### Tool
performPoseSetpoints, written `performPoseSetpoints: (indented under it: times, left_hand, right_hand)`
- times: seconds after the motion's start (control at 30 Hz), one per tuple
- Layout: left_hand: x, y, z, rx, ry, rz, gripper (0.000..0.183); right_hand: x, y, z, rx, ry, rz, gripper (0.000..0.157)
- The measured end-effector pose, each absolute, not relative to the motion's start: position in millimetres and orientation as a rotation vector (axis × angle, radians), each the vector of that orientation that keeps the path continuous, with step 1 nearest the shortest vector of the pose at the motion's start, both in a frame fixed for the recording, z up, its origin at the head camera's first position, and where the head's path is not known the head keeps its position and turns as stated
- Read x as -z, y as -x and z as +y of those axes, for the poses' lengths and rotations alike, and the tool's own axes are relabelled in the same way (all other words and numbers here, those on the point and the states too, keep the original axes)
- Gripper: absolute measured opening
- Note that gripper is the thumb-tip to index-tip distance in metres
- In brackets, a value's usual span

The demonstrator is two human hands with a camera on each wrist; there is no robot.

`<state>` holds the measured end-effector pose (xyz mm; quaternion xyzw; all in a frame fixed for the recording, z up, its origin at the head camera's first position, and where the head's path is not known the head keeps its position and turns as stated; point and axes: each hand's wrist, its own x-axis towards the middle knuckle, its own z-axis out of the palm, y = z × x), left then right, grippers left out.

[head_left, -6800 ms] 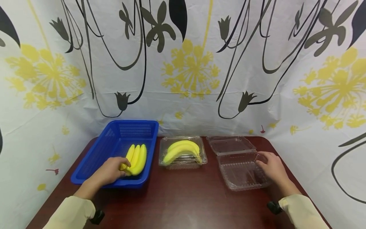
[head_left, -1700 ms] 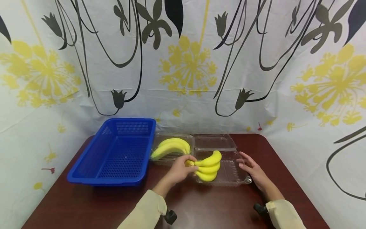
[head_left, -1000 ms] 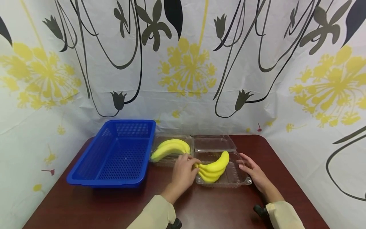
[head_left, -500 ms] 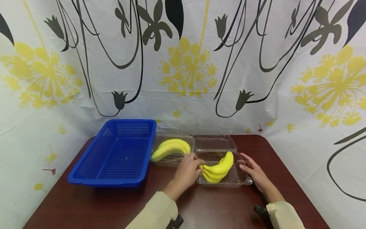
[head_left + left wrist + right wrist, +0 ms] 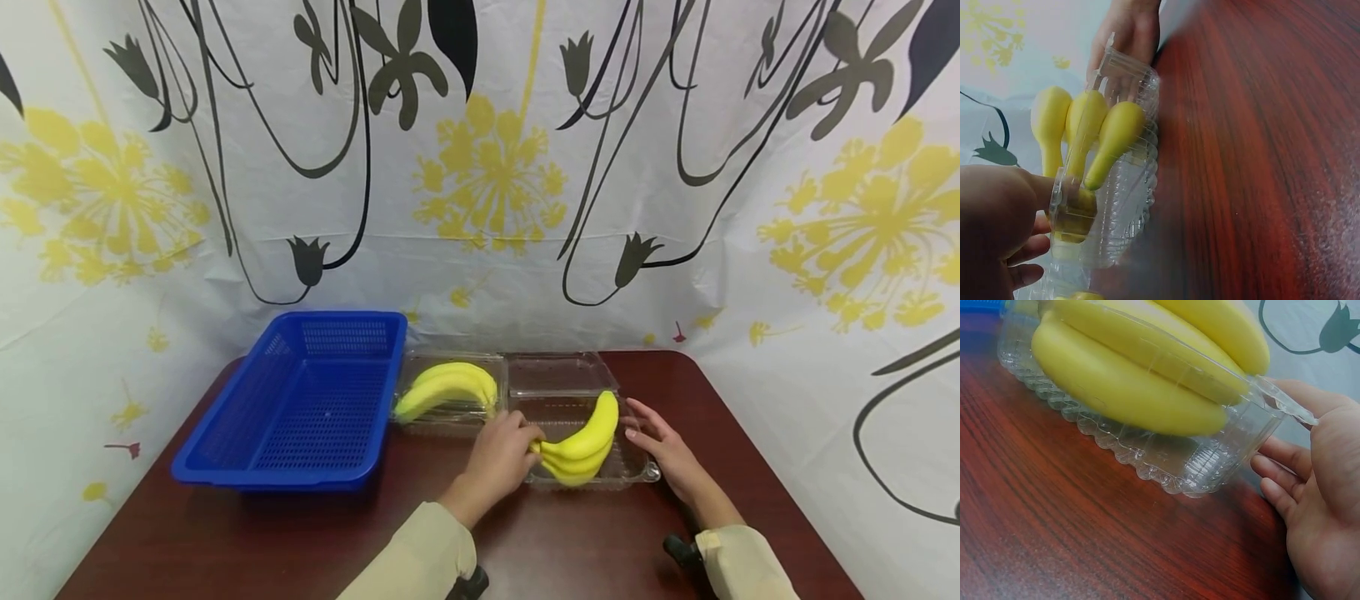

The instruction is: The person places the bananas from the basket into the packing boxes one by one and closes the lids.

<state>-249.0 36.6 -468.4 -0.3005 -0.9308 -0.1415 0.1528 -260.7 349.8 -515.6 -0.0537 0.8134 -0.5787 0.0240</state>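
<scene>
My left hand (image 5: 504, 450) pinches the stem end of a bunch of yellow bananas (image 5: 588, 442). The bunch is inside a clear plastic clamshell container (image 5: 632, 467), its free tips angled up toward the back right. The container's lid (image 5: 558, 375) lies folded open behind it. In the left wrist view the bananas (image 5: 1121, 128) show through and above the clear wall. My right hand (image 5: 670, 450) is against the container's right end. In the right wrist view, its extended fingers (image 5: 1285, 469) are outside the end wall, with the rim close to the palm.
A closed clear container (image 5: 405, 379) with another bunch of bananas (image 5: 450, 387) inside stands left of the open one. Further left is a blue plastic basket (image 5: 300, 479). Everything is on a dark red-brown table (image 5: 300, 542), with a patterned cloth (image 5: 465, 183) behind.
The left hand carried the bananas from the blue basket into the open container, then shifted them slightly right. The right hand and container moved left, beside the closed container, then stayed put.
</scene>
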Motion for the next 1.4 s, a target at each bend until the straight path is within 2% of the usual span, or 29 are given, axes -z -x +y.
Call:
performPoseSetpoints:
  times: [0.23, 0.43, 0.67, 0.77, 0.93, 1.1, 1.4]
  left_hand:
    - [471, 248, 30, 0.521, 0.858, -2.64, 0.016]
    - [486, 239, 27, 1.053, 0.643, -2.518, 0.014]
    - [512, 227, 34, 1.858, 0.187, -2.196, 0.033]
    - [520, 223, 36, 2.061, 0.113, -2.127, 0.039]
    - [524, 220, 35, 2.208, 0.206, -2.122, 0.053]
    - [526, 219, 34, 2.219, 0.304, -2.169, 0.066]
    - [528, 217, 28, 2.269, 0.389, -2.157, 0.072]
  right_hand:
    - [515, 264, 350, 1.764, 0.193, 2.553, 0.064]
    - [514, 266, 349, 1.762, 0.191, 2.563, 0.063]
    - [515, 267, 348, 1.812, 0.192, 2.552, 0.063]
    - [514, 266, 348, 1.836, 0.198, 2.538, 0.063]
    - [510, 265, 347, 1.891, 0.144, 2.478, 0.063]
    - [501, 271, 347, 1.959, -0.038, 2.4, 0.067]
    - [488, 295, 348, 2.055, -0.158, 2.297, 0.073]
